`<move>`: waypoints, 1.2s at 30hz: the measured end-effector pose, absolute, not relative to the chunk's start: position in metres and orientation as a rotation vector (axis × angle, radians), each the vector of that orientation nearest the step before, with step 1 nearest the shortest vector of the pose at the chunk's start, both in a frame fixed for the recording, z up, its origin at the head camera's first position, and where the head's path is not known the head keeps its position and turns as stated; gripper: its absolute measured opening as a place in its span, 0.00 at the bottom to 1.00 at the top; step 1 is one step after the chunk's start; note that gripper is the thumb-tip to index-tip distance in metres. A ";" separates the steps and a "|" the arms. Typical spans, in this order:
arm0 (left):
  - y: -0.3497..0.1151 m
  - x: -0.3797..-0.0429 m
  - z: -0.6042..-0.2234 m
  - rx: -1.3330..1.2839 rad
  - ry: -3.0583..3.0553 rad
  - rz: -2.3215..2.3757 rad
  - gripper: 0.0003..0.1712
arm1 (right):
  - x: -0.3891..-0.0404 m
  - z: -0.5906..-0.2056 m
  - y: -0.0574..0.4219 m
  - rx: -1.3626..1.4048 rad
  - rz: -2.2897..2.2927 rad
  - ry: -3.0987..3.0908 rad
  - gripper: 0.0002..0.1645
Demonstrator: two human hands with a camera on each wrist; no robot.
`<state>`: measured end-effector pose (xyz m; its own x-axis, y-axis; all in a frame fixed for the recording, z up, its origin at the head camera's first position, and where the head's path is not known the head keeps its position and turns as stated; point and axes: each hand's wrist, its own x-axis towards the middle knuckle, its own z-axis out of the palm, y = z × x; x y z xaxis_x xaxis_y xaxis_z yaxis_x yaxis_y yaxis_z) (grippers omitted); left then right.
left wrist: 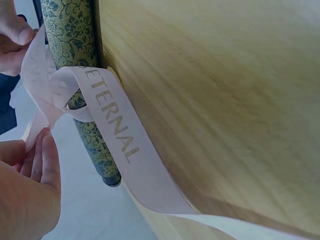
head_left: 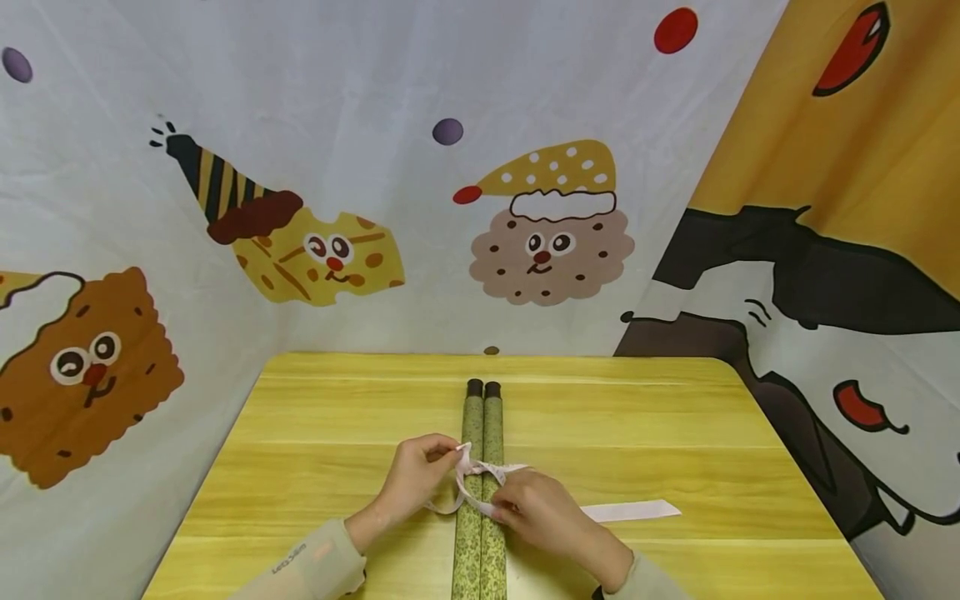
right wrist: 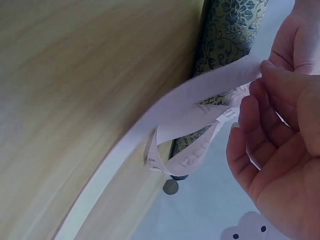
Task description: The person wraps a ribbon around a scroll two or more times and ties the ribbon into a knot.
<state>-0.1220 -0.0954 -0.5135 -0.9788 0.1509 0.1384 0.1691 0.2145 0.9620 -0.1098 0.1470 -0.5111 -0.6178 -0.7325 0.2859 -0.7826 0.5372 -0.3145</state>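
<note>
Two long rolls like scrolls, a left one (head_left: 468,542) and a right one (head_left: 493,546), lie side by side, covered in green floral brocade with dark end caps. Around them runs a pale pink ribbon (left wrist: 115,125), printed with gold letters reading ETERNAL, crossed and looped on top. My left hand (head_left: 420,467) pinches a short upright piece of ribbon just left of the crossing. With thumb and fingers, my right hand (head_left: 543,508) pinches the ribbon over the right roll; the right wrist view shows this hand (right wrist: 285,135) from the palm side.
One ribbon tail (head_left: 633,510) stretches rightward across the wood-grain table (head_left: 637,433). A loop of ribbon (right wrist: 187,162) hangs beside the rolls in the right wrist view. Behind the table's far edge hangs a white cloth (head_left: 360,83) with cartoon prints; a yellow patterned one (head_left: 825,167) covers the right.
</note>
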 end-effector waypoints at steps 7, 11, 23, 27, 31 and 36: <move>-0.095 -0.123 -0.514 -0.304 -2.433 -1.946 0.04 | -0.109 -0.511 0.149 1.299 0.670 -2.704 0.05; -0.094 -0.122 -0.514 -0.319 -2.423 -1.951 0.04 | -0.109 -0.512 0.152 1.264 0.842 -2.802 0.07; -0.095 -0.123 -0.516 -0.304 -2.433 -1.925 0.04 | -0.112 -0.512 0.177 1.265 1.056 -2.799 0.06; -0.095 -0.123 -0.515 -0.303 -2.439 -1.894 0.03 | -0.112 -0.510 0.192 1.273 1.094 -2.789 0.05; -0.095 -0.123 -0.515 -0.296 -2.445 -1.873 0.04 | -0.111 -0.506 0.208 1.220 1.134 -2.859 0.05; -0.096 -0.124 -0.515 -0.287 -2.442 -1.890 0.05 | -0.112 -0.505 0.228 1.152 1.132 -2.936 0.06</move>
<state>-0.1239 -0.0960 -0.5154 -0.9820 0.1212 0.1449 0.1707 0.2404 0.9556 -0.1120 0.2284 -0.5054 -0.7444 -0.6660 0.0473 -0.5255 0.5407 -0.6569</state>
